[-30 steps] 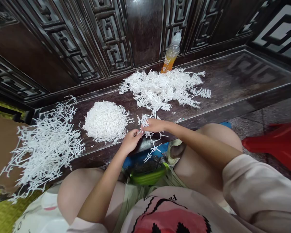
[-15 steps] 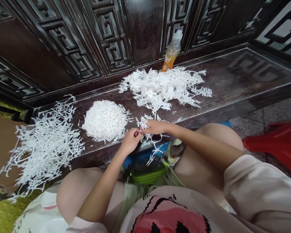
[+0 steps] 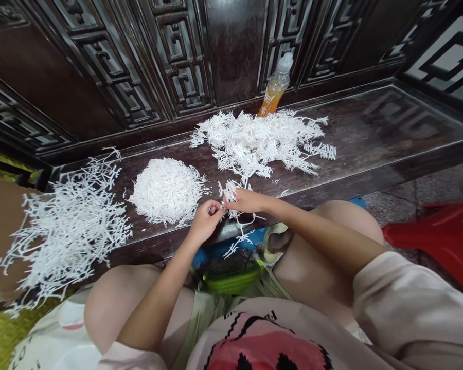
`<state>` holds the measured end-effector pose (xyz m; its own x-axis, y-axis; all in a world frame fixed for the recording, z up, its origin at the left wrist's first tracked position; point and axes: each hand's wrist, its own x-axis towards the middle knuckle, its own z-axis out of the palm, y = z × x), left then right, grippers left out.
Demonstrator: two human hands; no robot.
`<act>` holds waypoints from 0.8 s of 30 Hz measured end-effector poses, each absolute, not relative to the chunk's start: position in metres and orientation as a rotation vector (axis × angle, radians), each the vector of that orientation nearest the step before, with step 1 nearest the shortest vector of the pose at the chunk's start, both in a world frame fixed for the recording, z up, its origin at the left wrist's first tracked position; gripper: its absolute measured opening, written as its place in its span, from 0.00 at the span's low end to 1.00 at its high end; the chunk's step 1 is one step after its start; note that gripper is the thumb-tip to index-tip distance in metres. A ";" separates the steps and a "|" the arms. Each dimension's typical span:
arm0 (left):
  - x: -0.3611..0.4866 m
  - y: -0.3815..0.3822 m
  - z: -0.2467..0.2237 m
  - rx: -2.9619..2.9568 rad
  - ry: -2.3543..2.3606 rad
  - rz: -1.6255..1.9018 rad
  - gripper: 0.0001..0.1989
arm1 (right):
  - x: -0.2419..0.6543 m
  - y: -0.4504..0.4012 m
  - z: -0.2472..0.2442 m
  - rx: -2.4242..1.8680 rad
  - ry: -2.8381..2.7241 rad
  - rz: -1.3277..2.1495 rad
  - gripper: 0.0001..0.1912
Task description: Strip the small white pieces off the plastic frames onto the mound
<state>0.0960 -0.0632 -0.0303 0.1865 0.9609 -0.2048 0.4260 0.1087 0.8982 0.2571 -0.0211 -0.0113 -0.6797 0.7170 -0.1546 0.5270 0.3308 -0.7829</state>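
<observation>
The light, springy white branched sprig point(image 3: 230, 209) looked fragile, best held by its stem. It hung over the bench point(image 3: 374, 133) edge, the left grip point(image 3: 207, 220) pinching it, the right grip point(image 3: 247, 200) pressed onto its branches, beside a rounded white heap point(image 3: 167, 192).

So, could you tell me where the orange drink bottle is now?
In the head view, the orange drink bottle stands upper centre, against the carved panel, just behind the loose white strips.
</observation>
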 end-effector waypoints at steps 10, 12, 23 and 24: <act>0.094 -0.061 -0.027 1.513 1.393 0.754 0.10 | 0.259 -0.020 -0.003 -1.184 -2.281 1.364 0.09; 0.094 -0.062 -0.025 1.523 1.381 0.775 0.10 | 0.259 -0.020 0.000 -1.168 -2.263 1.395 0.09; 0.097 -0.066 -0.026 1.551 1.350 0.795 0.05 | 0.256 -0.020 -0.001 -1.022 -2.404 1.227 0.11; 0.098 -0.066 -0.028 1.564 1.357 0.814 0.05 | 0.255 -0.020 -0.003 -1.018 -2.404 1.203 0.11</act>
